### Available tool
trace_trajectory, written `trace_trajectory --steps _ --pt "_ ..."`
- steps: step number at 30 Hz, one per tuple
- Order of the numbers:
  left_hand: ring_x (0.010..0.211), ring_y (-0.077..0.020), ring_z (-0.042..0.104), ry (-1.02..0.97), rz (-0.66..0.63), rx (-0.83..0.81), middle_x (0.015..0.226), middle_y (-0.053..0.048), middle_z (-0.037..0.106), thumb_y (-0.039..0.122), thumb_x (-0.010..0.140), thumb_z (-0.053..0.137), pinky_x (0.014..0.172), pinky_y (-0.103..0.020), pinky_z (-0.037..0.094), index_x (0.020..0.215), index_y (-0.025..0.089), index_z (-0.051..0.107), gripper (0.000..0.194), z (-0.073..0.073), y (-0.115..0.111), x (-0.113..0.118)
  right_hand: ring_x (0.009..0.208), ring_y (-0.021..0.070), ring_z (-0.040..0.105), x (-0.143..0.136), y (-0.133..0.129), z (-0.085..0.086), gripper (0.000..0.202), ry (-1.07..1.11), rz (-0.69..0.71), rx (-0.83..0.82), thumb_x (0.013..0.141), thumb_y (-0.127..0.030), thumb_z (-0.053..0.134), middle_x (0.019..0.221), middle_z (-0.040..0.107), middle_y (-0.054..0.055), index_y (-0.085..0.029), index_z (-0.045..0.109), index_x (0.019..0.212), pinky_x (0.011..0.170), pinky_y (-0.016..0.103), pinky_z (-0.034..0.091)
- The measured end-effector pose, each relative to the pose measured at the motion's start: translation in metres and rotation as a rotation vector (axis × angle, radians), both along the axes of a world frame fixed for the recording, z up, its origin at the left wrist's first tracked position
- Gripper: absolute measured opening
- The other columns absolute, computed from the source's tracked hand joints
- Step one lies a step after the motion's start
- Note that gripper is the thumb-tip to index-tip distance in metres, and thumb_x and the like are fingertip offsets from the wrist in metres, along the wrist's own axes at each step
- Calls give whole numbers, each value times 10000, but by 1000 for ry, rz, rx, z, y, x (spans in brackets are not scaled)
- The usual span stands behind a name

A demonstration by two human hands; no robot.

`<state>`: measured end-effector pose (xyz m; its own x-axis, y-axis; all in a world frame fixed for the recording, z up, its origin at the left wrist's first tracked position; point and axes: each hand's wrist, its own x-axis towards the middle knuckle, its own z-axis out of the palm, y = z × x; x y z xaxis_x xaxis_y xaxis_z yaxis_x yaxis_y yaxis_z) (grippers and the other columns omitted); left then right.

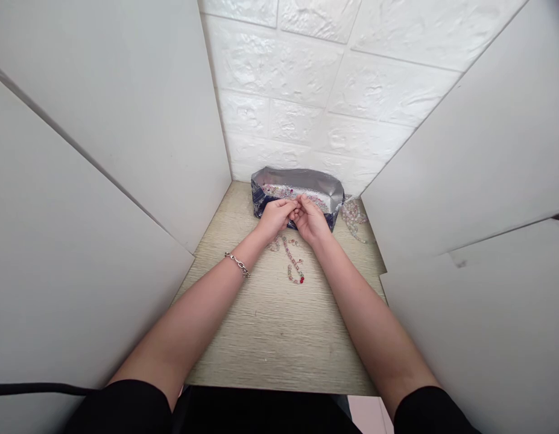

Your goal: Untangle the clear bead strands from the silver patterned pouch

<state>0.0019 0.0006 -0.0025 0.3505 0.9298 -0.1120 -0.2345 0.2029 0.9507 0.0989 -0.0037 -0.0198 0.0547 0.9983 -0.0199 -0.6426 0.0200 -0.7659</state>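
My left hand (274,218) and my right hand (311,220) meet fingertip to fingertip just in front of a shiny bag of beads (297,188) at the back of the table. Both pinch the upper end of a bead string (293,261), which trails down onto the wooden table (279,337) below my wrists and ends in a red bead. What sits between the fingertips is too small to make out. A chain bracelet (238,264) circles my left wrist.
White panels wall in the table on the left (125,150) and right (469,181); a white brick-pattern wall (315,90) closes the back. More beaded strands (354,218) lie at the back right beside the bag. A black cable (35,389) runs low on the left.
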Motion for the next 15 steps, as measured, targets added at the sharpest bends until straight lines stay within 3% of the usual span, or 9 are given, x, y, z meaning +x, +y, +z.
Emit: trace_trajectory --steps 15 --pt "282 11 223 3 4 -29 399 68 381 264 683 540 313 -168 94 585 129 485 176 3 -1 0 499 57 475 1 1 -1 107 -36 -37 -47 648 -291 613 608 565 -32 -192 578 670 480 173 437"
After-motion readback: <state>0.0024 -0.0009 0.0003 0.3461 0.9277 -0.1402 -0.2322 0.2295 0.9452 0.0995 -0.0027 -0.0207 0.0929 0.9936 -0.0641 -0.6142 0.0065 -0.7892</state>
